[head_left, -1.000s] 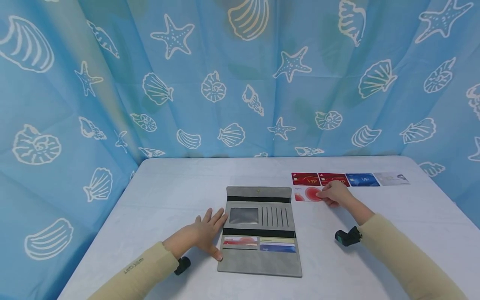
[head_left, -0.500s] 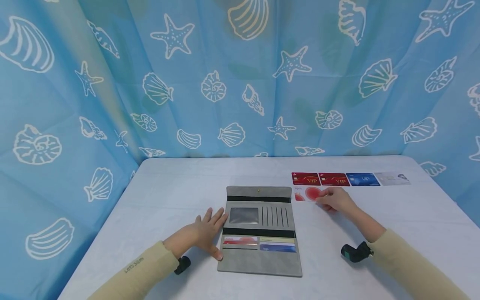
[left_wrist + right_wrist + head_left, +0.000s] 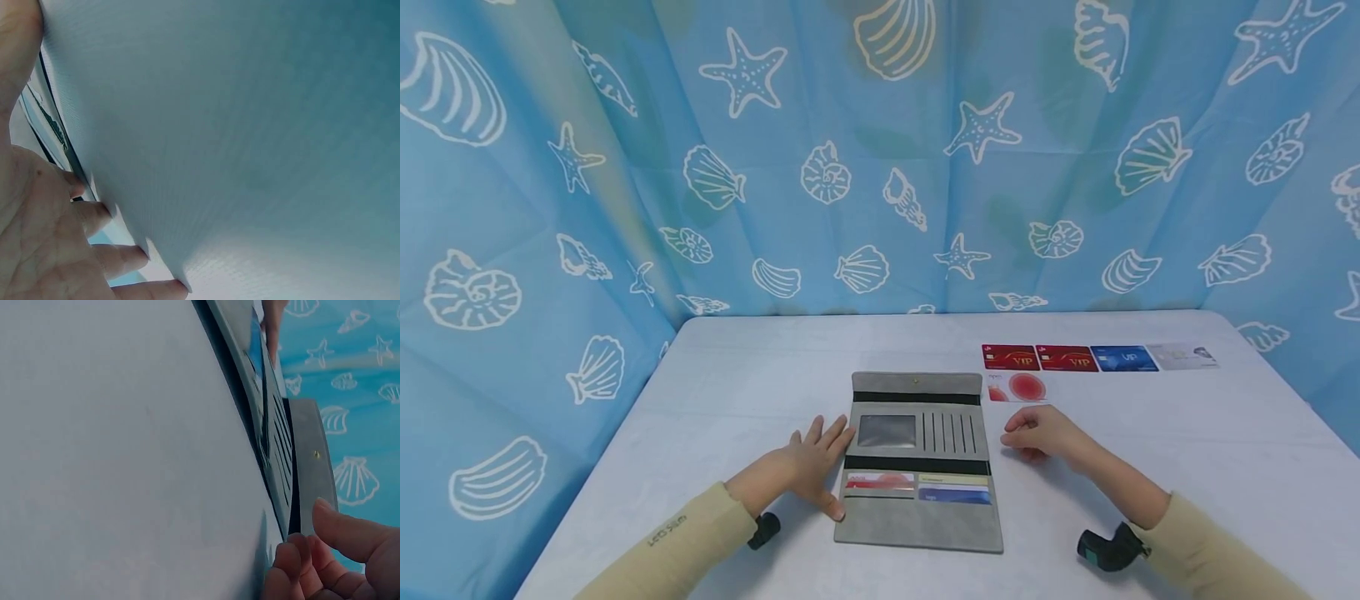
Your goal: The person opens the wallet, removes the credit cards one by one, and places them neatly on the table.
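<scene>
One gray wallet (image 3: 917,531) lies unfolded just left of the right grip (image 3: 1045,435), whose fingers curl loosely with nothing held; the left grip (image 3: 805,471), fingers spread, touches the wallet's left edge. A light press there should steady it. Just beyond the right grip lies a red-circled card (image 3: 1027,387), best pinched by its near edge; four cards (image 3: 1063,359) line up behind. Rightward, the worktop (image 3: 1225,467) leaves room before its edge.

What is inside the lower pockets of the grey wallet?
In the grey wallet, red and white card edges show left, a yellowish card and a blue card right. Lower parts and anything deeper are covered.
</scene>
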A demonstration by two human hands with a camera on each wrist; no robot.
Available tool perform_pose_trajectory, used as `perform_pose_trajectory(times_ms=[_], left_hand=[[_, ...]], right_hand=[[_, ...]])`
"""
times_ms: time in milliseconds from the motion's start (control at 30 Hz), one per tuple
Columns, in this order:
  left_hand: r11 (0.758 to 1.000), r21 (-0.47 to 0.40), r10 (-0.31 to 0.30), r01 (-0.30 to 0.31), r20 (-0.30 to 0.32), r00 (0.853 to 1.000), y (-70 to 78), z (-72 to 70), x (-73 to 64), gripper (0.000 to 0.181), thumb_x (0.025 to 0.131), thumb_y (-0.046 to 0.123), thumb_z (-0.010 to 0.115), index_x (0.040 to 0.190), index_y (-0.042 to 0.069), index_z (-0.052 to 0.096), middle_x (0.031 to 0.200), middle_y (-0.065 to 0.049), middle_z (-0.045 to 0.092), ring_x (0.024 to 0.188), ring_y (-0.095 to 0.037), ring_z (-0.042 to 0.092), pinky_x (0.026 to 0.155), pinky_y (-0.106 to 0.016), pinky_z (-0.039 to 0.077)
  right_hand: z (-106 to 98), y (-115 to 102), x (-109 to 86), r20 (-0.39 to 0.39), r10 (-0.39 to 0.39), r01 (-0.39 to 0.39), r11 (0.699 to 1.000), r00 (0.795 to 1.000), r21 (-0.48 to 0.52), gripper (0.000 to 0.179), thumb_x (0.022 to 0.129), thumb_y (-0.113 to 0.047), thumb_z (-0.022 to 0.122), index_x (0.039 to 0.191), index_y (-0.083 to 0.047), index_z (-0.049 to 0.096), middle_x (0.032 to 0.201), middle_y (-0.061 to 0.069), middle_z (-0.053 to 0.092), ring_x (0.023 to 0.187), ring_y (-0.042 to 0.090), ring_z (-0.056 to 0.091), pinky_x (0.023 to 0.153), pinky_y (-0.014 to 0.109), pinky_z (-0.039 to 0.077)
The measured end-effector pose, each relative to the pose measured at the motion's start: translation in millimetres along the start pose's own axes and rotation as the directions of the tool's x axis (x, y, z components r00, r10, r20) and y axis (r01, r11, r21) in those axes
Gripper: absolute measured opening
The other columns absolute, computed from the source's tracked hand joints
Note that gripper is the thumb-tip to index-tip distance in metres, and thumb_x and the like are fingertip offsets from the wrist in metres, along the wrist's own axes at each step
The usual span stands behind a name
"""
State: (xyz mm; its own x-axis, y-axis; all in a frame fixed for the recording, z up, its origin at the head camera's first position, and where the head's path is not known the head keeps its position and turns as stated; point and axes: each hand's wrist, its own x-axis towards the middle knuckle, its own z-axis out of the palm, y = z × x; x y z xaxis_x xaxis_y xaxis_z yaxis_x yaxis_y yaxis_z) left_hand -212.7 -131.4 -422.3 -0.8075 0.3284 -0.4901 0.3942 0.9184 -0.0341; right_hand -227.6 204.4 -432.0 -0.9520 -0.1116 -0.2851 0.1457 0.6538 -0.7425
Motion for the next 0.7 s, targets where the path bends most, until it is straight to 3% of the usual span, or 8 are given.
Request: perform_pose_trajectory(times_ms=[267,500,700], left_hand=[[1.000,-0.002,-0.002,0.002,-0.002,1.000,1.1,-1.5,-2.6,0.116,0.059,0.063,0.071,0.146,0.013,0.013,0.154,-0.006,0.006,0.139,-0.036,0.006,0.106,-0.057,0.019],[1.000,-0.006,0.013,-0.013,-0.007,1.000,0.2,-2.5,-3.7,0.117,0.060,0.062,0.072,0.146,0.012,0.012,0.154,-0.007,0.006,0.139,-0.037,0.006,0.106,-0.058,0.019],[0.999,-0.047,0.024,-0.024,-0.010,1.000,-0.2,-2.9,-4.4,0.115,0.060,0.061,0.073,0.146,0.012,0.013,0.154,-0.007,0.005,0.139,-0.037,0.005,0.106,-0.058,0.018]], right_hand=[[18,-9,-14.3,0.080,-0.052,0.059,0.995,0.995,-0.085,0.021,0.076,-0.018,0.075,0.087,-0.006,0.061,0.068,0.002,0.054,0.055,0.015,0.051,0.057,0.025,0.050],[27,-16,-26.8,0.252,-0.135,0.171,0.977,0.958,-0.128,0.023,0.073,-0.016,0.077,0.084,-0.008,0.059,0.064,0.001,0.050,0.054,0.012,0.046,0.053,0.022,0.044],[34,-24,-32.4,0.287,-0.152,0.210,0.961,0.946,-0.183,0.028,0.069,-0.015,0.080,0.082,-0.008,0.055,0.063,0.001,0.048,0.058,0.012,0.046,0.051,0.020,0.038]])
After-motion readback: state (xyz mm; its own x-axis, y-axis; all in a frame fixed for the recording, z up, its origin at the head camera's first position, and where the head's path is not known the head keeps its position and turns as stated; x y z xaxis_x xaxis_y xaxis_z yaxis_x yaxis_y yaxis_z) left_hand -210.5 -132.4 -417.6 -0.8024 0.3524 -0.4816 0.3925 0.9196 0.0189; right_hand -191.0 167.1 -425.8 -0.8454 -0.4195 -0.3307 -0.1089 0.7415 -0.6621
